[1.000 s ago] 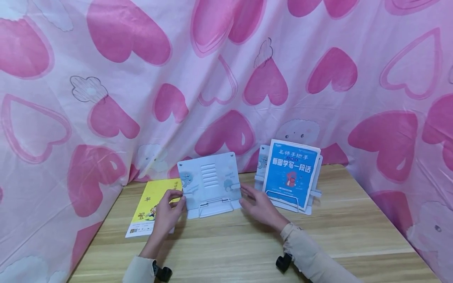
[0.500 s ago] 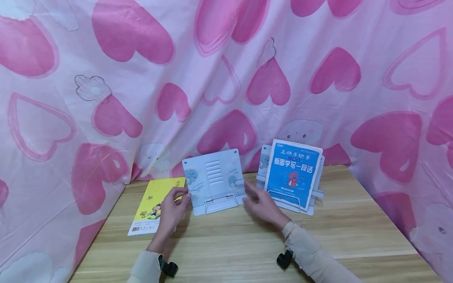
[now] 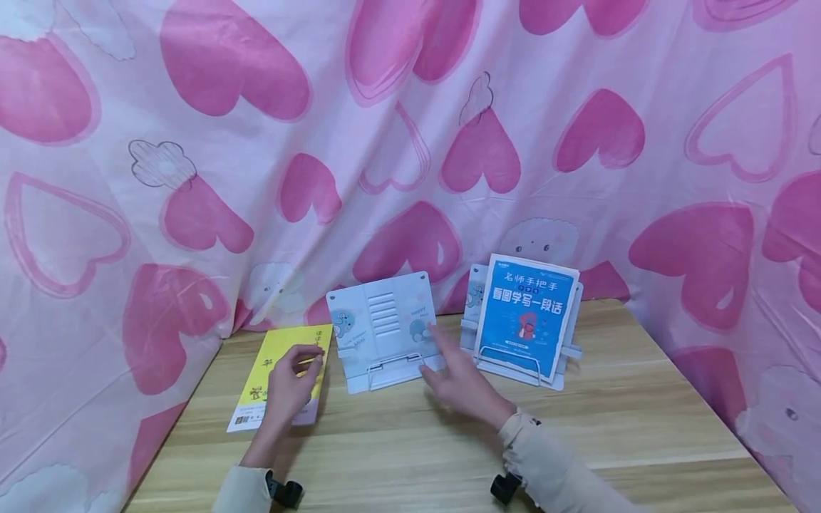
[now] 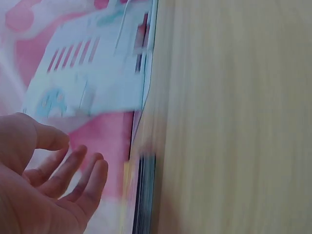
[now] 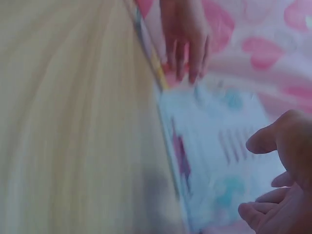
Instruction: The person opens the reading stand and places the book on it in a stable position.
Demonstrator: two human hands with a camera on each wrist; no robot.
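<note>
A pale blue book stand with slots and a wire holder stands tilted back in the middle of the table. My left hand hovers over a yellow book lying to the left of the stand. Its fingers are loosely bent with nothing between them, and the left wrist view shows the hand apart from the stand. At the stand's right edge is my right hand, fingers spread, overlapping that edge in the head view. In the right wrist view this hand holds nothing.
A second stand at the right carries a blue book behind its wire holder. Behind the wooden table hangs a pink heart-patterned curtain.
My left hand has come off the stand's left edge and moved left over the yellow book. My right hand's fingers have spread at the right edge. The stand shifted slightly.
</note>
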